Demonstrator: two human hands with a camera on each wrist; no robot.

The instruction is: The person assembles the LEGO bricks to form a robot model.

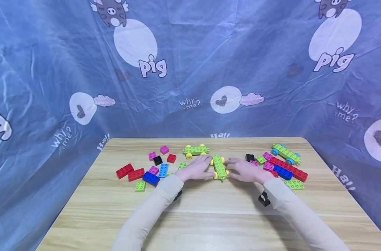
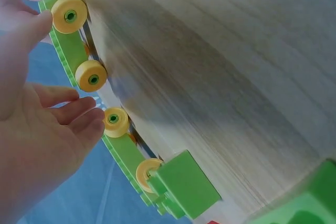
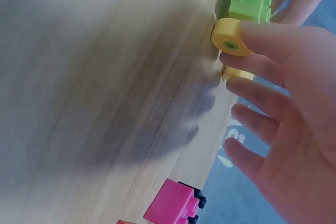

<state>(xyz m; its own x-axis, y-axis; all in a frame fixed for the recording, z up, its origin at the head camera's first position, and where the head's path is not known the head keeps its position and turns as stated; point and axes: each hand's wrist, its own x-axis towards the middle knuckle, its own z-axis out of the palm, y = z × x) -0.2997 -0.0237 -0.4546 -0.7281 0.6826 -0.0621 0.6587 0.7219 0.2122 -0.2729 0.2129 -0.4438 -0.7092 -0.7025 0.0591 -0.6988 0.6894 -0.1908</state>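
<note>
A green toy car base [image 1: 219,167] with yellow wheels stands lengthwise on the table between the two hands. To its left, the left hand [image 1: 196,167] has its thumb against the near wheel; the other fingers are gently bent toward the far end. From the opposite side, the right hand [image 1: 245,169] reaches in with thumb and index finger at the wheels. The right wrist view shows that thumb on a yellow wheel [image 3: 230,38], the remaining fingers spread. Beyond the left hand stands a second green car base [image 1: 196,150] with yellow wheels.
Loose bricks lie on the left, among them a red brick [image 1: 125,171] and a blue brick [image 1: 151,178]. At right are a long red brick [image 1: 298,173], another blue brick [image 1: 283,172] and a green car base [image 1: 286,153] with blue wheels. A blue cloth [image 1: 190,69] hangs behind the table.
</note>
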